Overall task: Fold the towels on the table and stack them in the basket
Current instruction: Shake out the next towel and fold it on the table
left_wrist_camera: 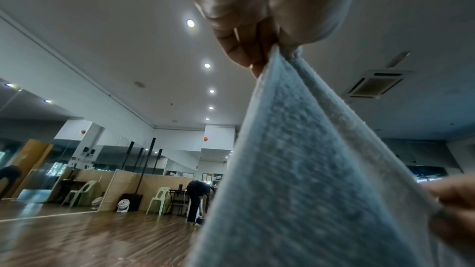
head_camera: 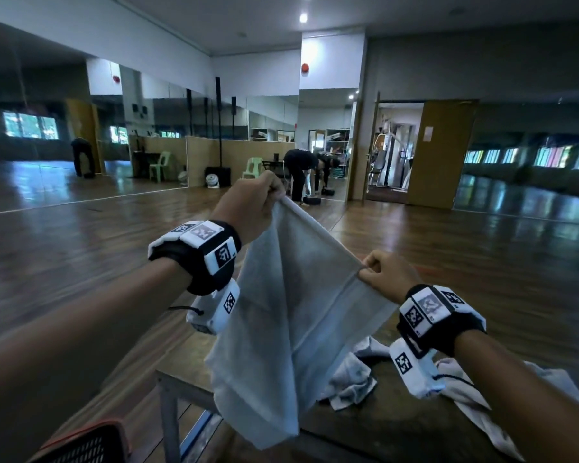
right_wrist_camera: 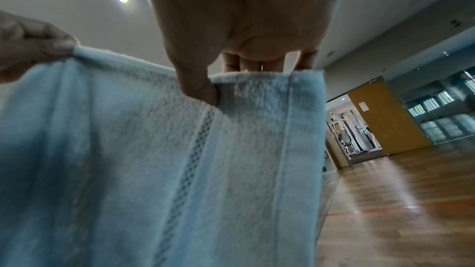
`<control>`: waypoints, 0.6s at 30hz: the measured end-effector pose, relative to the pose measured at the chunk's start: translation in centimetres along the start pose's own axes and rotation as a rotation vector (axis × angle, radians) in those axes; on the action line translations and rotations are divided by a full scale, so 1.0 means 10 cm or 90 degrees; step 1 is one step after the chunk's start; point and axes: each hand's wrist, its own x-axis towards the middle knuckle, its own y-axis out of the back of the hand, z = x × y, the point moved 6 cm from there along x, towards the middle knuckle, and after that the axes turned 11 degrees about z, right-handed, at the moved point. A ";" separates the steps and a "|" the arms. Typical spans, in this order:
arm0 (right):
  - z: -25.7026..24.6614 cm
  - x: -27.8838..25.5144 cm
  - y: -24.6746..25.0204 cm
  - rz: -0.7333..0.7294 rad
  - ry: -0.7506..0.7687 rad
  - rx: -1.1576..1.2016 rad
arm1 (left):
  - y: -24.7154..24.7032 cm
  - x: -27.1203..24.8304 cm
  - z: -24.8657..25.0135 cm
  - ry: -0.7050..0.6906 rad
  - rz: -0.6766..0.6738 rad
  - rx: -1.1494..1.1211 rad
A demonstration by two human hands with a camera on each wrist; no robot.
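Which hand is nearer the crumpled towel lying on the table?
Right. The right hand holds the lifted towel just above the crumpled towel; the left hand grips the towel's far corner, higher and farther away.

Head cam: we're looking forward and slightly down from head height, both forearms in frame, table (head_camera: 398, 426) below. Left wrist cam: we're sitting right under the left hand (left_wrist_camera: 246, 17), looking up past it at the ceiling and mirror wall. Right wrist cam: we're pointing up along the right hand (right_wrist_camera: 244, 27), very close, toward the doorway side. All three are sharing the held towel (head_camera: 291, 305).
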 end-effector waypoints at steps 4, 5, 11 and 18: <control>-0.02 0.09 0.40 0.059 0.019 0.018 | -0.12 -0.05 -0.09 0.107 -0.037 0.087; -0.08 0.12 0.52 0.081 0.039 0.006 | -0.21 -0.09 -0.05 0.131 -0.088 0.123; -0.58 0.09 0.91 0.097 0.220 -0.189 | -0.95 -0.55 0.62 0.117 -0.263 -0.054; -0.26 -0.15 1.28 0.080 0.153 -0.191 | -1.08 -0.39 0.93 0.171 -0.130 -0.210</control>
